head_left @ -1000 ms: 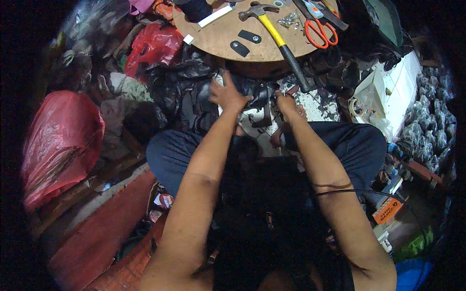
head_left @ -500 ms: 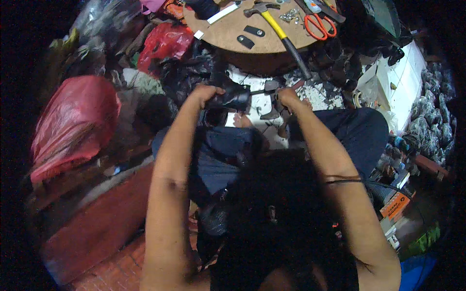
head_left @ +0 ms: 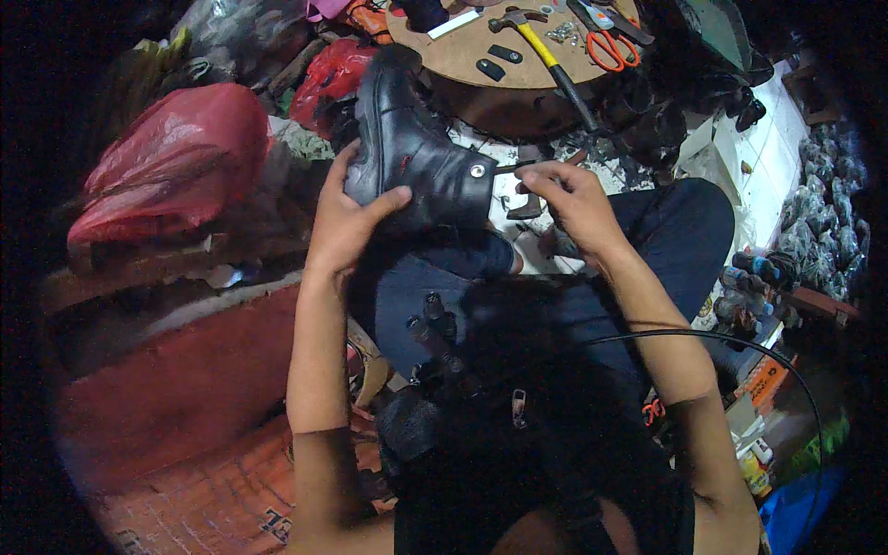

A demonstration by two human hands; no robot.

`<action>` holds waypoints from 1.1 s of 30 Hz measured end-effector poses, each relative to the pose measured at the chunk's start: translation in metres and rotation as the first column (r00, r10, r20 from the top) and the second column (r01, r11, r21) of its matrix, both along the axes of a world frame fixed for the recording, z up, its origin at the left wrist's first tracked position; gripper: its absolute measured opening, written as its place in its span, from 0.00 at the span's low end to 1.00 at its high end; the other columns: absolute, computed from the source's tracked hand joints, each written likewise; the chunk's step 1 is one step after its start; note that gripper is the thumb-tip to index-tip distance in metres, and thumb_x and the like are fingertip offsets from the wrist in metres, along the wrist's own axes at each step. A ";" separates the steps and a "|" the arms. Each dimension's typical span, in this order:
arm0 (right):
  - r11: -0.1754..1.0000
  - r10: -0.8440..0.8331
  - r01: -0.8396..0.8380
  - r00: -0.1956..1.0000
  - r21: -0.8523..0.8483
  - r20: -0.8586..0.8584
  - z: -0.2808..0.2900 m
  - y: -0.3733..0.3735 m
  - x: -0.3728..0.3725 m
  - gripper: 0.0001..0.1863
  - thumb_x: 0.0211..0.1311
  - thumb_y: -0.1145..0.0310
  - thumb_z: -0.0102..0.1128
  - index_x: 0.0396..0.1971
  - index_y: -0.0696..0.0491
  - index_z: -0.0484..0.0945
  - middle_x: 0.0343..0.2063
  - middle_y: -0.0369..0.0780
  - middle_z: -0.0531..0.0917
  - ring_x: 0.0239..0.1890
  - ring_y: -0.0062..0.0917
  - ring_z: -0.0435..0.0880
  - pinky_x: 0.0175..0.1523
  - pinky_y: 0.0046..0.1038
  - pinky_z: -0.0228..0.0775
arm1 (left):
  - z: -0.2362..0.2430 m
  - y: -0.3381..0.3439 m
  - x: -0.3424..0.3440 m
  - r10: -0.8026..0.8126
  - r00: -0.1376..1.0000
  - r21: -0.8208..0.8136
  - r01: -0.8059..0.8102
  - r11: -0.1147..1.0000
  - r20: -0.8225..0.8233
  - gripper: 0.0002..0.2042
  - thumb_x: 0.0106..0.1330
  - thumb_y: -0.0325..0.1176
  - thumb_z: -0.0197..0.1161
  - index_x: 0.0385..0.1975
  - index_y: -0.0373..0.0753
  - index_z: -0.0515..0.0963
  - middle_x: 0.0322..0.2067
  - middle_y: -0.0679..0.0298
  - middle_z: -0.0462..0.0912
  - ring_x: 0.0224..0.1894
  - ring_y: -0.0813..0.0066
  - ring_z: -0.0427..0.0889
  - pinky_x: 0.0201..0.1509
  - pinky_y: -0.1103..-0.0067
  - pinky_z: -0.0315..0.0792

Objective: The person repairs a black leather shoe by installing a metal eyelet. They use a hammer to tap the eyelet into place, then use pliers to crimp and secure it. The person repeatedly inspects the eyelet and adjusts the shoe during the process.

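A black leather boot (head_left: 421,171) lies on its side above my lap, its toe pointing away and its opening toward the right. My left hand (head_left: 356,203) is closed around the sole and heel end, thumb across the leather. A round silver snap (head_left: 477,171) shows on the shaft close to the opening. Just off that opening, my right hand (head_left: 573,203) has its fingers bent and drawn together. A narrow dark strip (head_left: 506,169) runs from the boot's edge to these fingertips; what exactly they pinch is too small to make out.
Ahead stands a round wooden board (head_left: 527,69) bearing a yellow-and-black hammer (head_left: 541,55), orange-handled scissors (head_left: 612,51), two black snap tabs (head_left: 498,61) and small metal pieces. A red plastic bag (head_left: 176,157) lies left; wrapped dark items (head_left: 823,213) are heaped right. A black cable (head_left: 740,342) crosses my right arm.
The boot has come up nearer to me and turned, so its side and snap now show. My left hand has shifted left and toward me with it; my right hand remains by the opening.
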State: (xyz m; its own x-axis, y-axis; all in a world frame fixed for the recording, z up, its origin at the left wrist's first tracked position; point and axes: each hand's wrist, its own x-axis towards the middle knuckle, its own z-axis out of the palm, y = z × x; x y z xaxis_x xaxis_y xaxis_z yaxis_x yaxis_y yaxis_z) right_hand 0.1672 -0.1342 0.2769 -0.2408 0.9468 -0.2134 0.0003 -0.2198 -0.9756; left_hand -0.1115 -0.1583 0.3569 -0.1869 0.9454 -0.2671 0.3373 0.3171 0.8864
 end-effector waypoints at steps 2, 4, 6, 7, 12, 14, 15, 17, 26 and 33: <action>0.995 -0.060 0.050 0.992 -0.090 -0.110 0.027 -0.017 0.002 0.15 0.68 0.60 0.63 0.42 0.59 0.83 0.23 0.32 0.81 0.27 0.16 0.75 0.38 0.25 0.71 | 0.015 -0.014 0.016 0.015 0.994 0.069 -0.022 0.997 0.105 0.44 0.51 0.28 0.78 0.68 0.30 0.60 0.54 0.51 0.78 0.55 0.66 0.80 0.61 0.72 0.72; 0.978 -0.074 0.026 0.970 -0.208 -0.230 0.049 -0.034 0.008 0.16 0.68 0.60 0.64 0.44 0.58 0.84 0.28 0.33 0.83 0.32 0.14 0.77 0.39 0.21 0.69 | 0.025 -0.025 0.030 -0.013 0.995 0.165 -0.003 0.986 0.095 0.44 0.50 0.29 0.79 0.68 0.31 0.61 0.56 0.51 0.77 0.55 0.65 0.79 0.62 0.72 0.72; 0.964 -0.083 0.011 0.961 -0.264 -0.265 0.064 -0.043 0.011 0.14 0.68 0.60 0.64 0.43 0.56 0.84 0.23 0.28 0.78 0.24 0.08 0.71 0.28 0.16 0.60 | 0.036 -0.034 0.037 -0.001 0.996 0.221 0.020 0.975 -0.087 0.43 0.50 0.31 0.80 0.67 0.32 0.62 0.57 0.50 0.75 0.57 0.65 0.77 0.62 0.72 0.70; 0.965 -0.072 -0.006 0.954 -0.260 -0.291 0.070 -0.046 0.011 0.14 0.68 0.60 0.64 0.42 0.56 0.84 0.21 0.27 0.76 0.21 0.07 0.68 0.26 0.16 0.56 | 0.040 -0.038 0.040 -0.018 0.999 0.255 0.030 0.967 -0.049 0.43 0.50 0.31 0.80 0.67 0.32 0.63 0.57 0.50 0.74 0.57 0.65 0.77 0.63 0.72 0.70; 0.966 -0.094 -0.006 0.923 -0.259 -0.372 0.086 -0.060 0.009 0.10 0.70 0.62 0.61 0.36 0.53 0.82 0.16 0.24 0.70 0.15 0.06 0.60 0.19 0.16 0.46 | 0.053 -0.052 0.053 -0.010 0.998 0.290 -0.007 0.957 0.057 0.43 0.50 0.31 0.79 0.67 0.32 0.63 0.57 0.51 0.74 0.57 0.65 0.77 0.63 0.71 0.70; 0.962 -0.108 -0.003 0.915 -0.273 -0.389 0.090 -0.063 0.009 0.09 0.71 0.63 0.61 0.35 0.53 0.81 0.16 0.24 0.70 0.14 0.06 0.60 0.19 0.16 0.46 | 0.056 -0.055 0.054 -0.016 0.999 0.291 0.006 0.957 0.030 0.43 0.50 0.30 0.79 0.67 0.32 0.63 0.57 0.51 0.75 0.57 0.65 0.77 0.63 0.72 0.70; 0.959 -0.119 0.003 0.912 -0.284 -0.393 0.092 -0.065 0.010 0.09 0.71 0.63 0.60 0.34 0.52 0.81 0.16 0.24 0.69 0.14 0.06 0.60 0.18 0.17 0.46 | 0.057 -0.056 0.055 -0.008 1.000 0.280 0.003 0.960 0.016 0.43 0.51 0.30 0.79 0.67 0.32 0.63 0.56 0.51 0.75 0.57 0.65 0.77 0.63 0.72 0.70; 0.951 -0.136 -0.001 0.896 -0.310 -0.422 0.095 -0.067 0.011 0.09 0.71 0.64 0.59 0.33 0.51 0.80 0.16 0.24 0.69 0.14 0.07 0.60 0.18 0.17 0.45 | 0.058 -0.060 0.056 -0.021 0.999 0.290 0.012 0.957 0.029 0.43 0.51 0.29 0.79 0.68 0.32 0.62 0.56 0.51 0.75 0.56 0.65 0.78 0.62 0.72 0.71; 0.937 -0.185 0.039 0.898 -0.347 -0.399 0.098 -0.074 0.009 0.11 0.71 0.63 0.58 0.28 0.51 0.79 0.14 0.25 0.67 0.13 0.08 0.59 0.18 0.18 0.45 | 0.056 -0.070 0.061 -0.005 0.996 0.235 -0.016 0.972 0.087 0.43 0.52 0.28 0.78 0.68 0.29 0.60 0.56 0.51 0.76 0.56 0.65 0.79 0.62 0.72 0.72; 0.946 -0.186 0.070 0.916 -0.315 -0.356 0.098 -0.074 0.007 0.14 0.70 0.60 0.58 0.27 0.52 0.79 0.14 0.26 0.69 0.14 0.09 0.60 0.20 0.19 0.47 | 0.053 -0.075 0.067 0.055 0.978 0.180 -0.093 0.979 0.202 0.44 0.51 0.28 0.78 0.68 0.30 0.60 0.56 0.50 0.77 0.55 0.65 0.80 0.62 0.73 0.73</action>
State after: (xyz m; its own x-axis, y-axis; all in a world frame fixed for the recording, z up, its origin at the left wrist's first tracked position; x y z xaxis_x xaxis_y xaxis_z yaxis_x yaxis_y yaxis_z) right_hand 0.1737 -0.2087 0.3750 -0.2390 0.8846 -0.4004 -0.4012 -0.4655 -0.7889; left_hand -0.0443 -0.2332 0.4097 -0.2202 0.9674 -0.1249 0.1339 0.1568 0.9785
